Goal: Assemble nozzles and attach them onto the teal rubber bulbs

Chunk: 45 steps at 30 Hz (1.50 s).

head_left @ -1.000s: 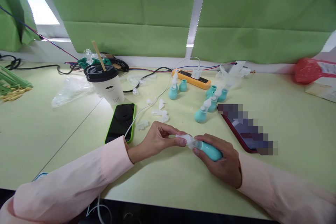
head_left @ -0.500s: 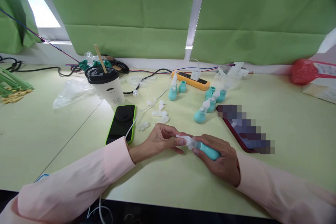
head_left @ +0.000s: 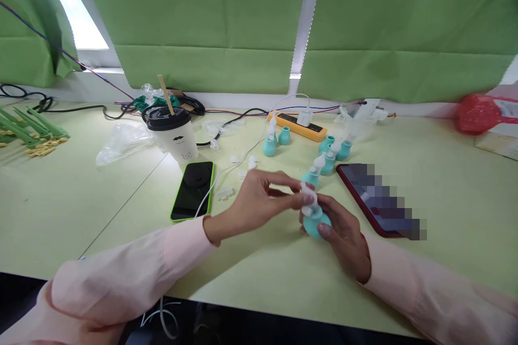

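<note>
A teal squeeze bulb (head_left: 315,223) rests in the curled fingers of my right hand (head_left: 343,229), tilted slightly. A white translucent nozzle (head_left: 308,197) stands in the bulb's neck, pinched between thumb and fingers of my left hand (head_left: 265,199). Together they look like a nasal aspirator. Just behind my fingers is another teal bulb with a white tip (head_left: 311,176). Several more teal bulbs (head_left: 327,164) stand farther back, some with nozzles and some with bare necks. Loose clear plastic pieces (head_left: 224,193) lie left of my hands, partly hidden by my left hand.
A phone with a green edge (head_left: 192,188) lies at left, and a dark red phone (head_left: 364,199) at right. Behind are a lidded paper cup (head_left: 178,140), a yellow power strip (head_left: 297,125) and plastic bags (head_left: 125,143). A white cable (head_left: 230,164) crosses the table.
My right hand has turned the bulb from lying sideways to nearly upright. My left hand has moved right and up with the nozzle in its pinch. The whole view has shifted slightly.
</note>
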{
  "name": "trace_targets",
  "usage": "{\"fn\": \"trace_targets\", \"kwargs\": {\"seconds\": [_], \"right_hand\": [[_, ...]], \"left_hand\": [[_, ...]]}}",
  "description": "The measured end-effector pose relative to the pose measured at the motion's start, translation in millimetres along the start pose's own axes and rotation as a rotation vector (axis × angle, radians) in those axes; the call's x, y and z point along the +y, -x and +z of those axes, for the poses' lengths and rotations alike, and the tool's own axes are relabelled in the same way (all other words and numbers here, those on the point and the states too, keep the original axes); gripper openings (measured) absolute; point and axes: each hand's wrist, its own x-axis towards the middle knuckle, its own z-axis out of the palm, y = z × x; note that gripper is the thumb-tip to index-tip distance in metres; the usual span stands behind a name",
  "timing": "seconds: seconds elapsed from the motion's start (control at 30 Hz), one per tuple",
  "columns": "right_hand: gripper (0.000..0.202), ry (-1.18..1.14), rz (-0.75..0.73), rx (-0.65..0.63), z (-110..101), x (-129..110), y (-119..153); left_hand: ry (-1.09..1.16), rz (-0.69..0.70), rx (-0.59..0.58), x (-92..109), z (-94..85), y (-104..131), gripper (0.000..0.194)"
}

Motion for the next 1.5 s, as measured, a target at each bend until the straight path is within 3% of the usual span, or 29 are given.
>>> {"fn": "trace_targets", "kwargs": {"seconds": [0.1,0.23,0.3,0.43,0.8,1.03,1.2,1.4,1.5], "right_hand": [[0.043,-0.185,0.089,0.023,0.5,2.7,-4.6],[0.031,-0.166,0.131,0.010,3.2,0.7,-6.6],[0.028,-0.124,0.115,-0.023,3.8,-1.4,-5.2],[0.024,-0.093,0.096,-0.051,2.7,-2.6,-2.7],[0.016,-0.116,0.143,-0.062,3.8,-2.9,-4.3],[0.015,-0.112,0.156,-0.054,4.7,-1.3,-5.6],[0.014,-0.115,0.160,-0.057,4.3,0.3,-5.5],[0.014,-0.115,0.158,-0.065,4.1,0.2,-3.7],[0.014,-0.109,0.157,-0.071,4.1,-0.8,-4.6]], "left_hand": [[-0.117,0.088,0.185,8.0,-10.8,-32.0,0.022],[-0.243,0.165,0.321,-15.1,-23.6,-80.1,0.026],[-0.380,0.158,0.329,-34.5,-24.1,-97.2,0.025],[-0.436,0.148,0.300,-60.6,-19.7,-116.2,0.020],[-0.461,0.102,0.137,-63.8,-25.1,-122.1,0.023],[-0.527,0.112,0.126,-62.0,-21.2,-119.4,0.023],[-0.635,0.157,0.182,-61.5,-22.1,-117.1,0.023],[-0.760,0.261,0.301,-36.3,-23.2,-121.8,0.033],[-0.923,0.442,0.217,-19.0,-21.3,-143.7,0.030]]}}
